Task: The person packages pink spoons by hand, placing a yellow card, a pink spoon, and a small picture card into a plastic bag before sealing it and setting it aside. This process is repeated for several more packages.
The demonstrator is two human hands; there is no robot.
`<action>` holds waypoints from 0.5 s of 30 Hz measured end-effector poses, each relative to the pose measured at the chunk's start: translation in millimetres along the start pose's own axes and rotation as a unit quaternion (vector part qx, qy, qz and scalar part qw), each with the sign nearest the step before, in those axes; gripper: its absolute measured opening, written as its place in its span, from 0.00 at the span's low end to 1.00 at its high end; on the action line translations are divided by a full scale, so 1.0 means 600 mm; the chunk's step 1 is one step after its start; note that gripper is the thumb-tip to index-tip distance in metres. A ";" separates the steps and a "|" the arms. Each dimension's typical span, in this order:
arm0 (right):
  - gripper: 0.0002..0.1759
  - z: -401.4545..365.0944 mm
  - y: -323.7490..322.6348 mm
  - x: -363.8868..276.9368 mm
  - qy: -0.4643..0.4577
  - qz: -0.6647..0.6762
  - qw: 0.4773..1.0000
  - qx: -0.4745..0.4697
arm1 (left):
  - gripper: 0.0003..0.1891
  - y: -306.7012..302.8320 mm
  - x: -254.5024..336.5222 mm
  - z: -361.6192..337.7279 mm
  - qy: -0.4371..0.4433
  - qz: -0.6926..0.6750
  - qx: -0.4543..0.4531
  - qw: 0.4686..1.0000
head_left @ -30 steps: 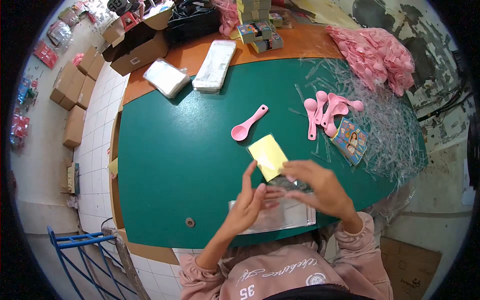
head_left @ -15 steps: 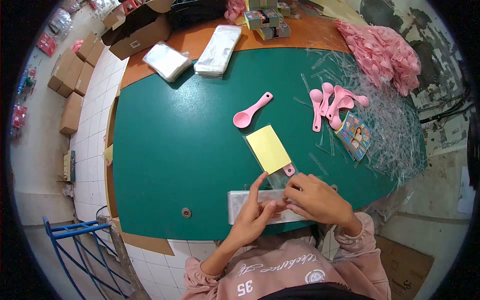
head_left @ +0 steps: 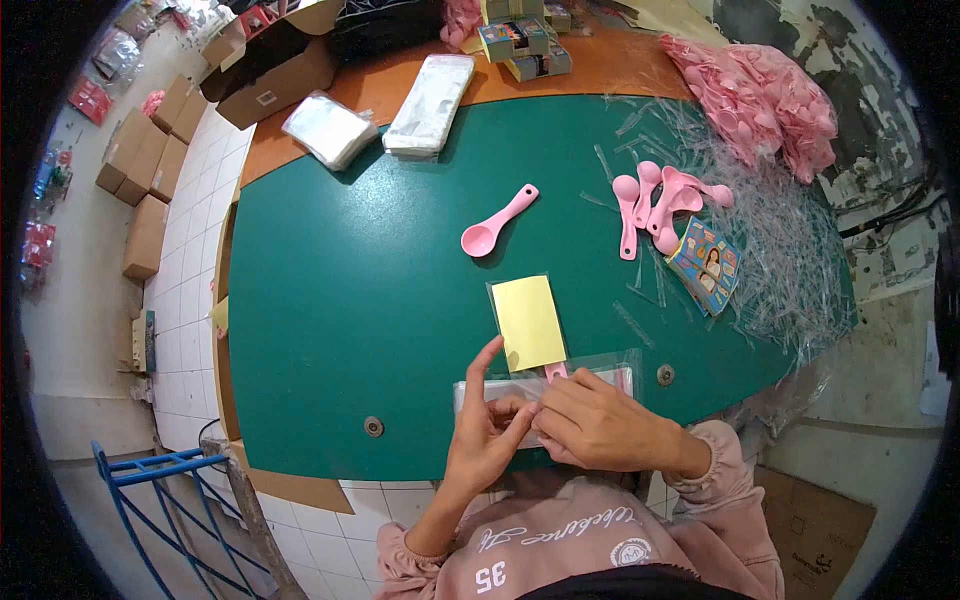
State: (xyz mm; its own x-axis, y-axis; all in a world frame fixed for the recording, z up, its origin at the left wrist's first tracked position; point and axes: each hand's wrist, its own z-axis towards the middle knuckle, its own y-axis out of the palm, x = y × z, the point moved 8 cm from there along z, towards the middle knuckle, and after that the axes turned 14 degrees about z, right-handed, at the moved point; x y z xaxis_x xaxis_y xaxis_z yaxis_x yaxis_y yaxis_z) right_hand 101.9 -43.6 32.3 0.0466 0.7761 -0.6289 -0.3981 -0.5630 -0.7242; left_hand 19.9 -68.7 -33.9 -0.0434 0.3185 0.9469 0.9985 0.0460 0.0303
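Observation:
A yellow card (head_left: 529, 322) lies in a clear plastic bag (head_left: 556, 312) near the table's front edge, with a pink handle end (head_left: 556, 371) showing below it. My left hand (head_left: 486, 432) has its index finger stretched toward the card's lower left; its thumb and other fingers pinch at the bag's lower end. My right hand (head_left: 592, 420) has curled fingers meeting the left thumb there, closed on the bag's end. Under both hands is a stack of clear bags (head_left: 470, 392). Beyond the card sits one pink spoon (head_left: 482, 238).
Several pink spoons (head_left: 627, 215) and printed cards (head_left: 710, 265) lie at the right, beside scattered clear plastic strips (head_left: 780, 260). A bag of pink spoons (head_left: 755, 105), card bundles (head_left: 515, 40), stacked clear bags (head_left: 430, 108) and a cardboard box (head_left: 270, 85) stand farther back.
The bag with the yellow card has come toward me and turned more upright. My right hand has moved left and closer to my left hand.

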 end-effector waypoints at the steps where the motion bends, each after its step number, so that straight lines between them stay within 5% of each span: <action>1: 0.09 -0.001 -0.002 -0.001 -0.006 0.024 1.000 0.012 | 0.38 -0.002 0.005 0.000 0.001 0.011 0.008 1.000; 5: 0.08 -0.011 -0.021 0.006 0.009 0.109 0.994 -0.003 | 0.36 -0.002 -0.004 0.002 -0.002 0.013 0.013 1.000; 7: 0.09 -0.023 -0.039 0.003 0.025 0.285 0.956 -0.060 | 0.34 -0.032 -0.007 0.009 0.008 0.062 0.081 0.995; 10: 0.11 -0.058 -0.122 0.044 0.083 0.325 0.942 0.020 | 0.28 -0.032 -0.001 0.003 -0.003 0.089 0.031 0.996; 15: 0.10 -0.046 -0.091 0.048 0.120 0.202 0.972 0.021 | 0.27 -0.009 0.006 0.004 -0.037 0.012 -0.002 0.999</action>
State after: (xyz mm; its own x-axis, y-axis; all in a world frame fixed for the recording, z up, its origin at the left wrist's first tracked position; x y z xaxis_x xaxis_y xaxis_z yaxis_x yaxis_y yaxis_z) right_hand 150.4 2.0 45.9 0.0896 0.4033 -0.9107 -0.4643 -0.7920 -0.3964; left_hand 14.2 -65.7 -31.6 -0.0212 0.3878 0.9215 0.9994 0.0341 0.0086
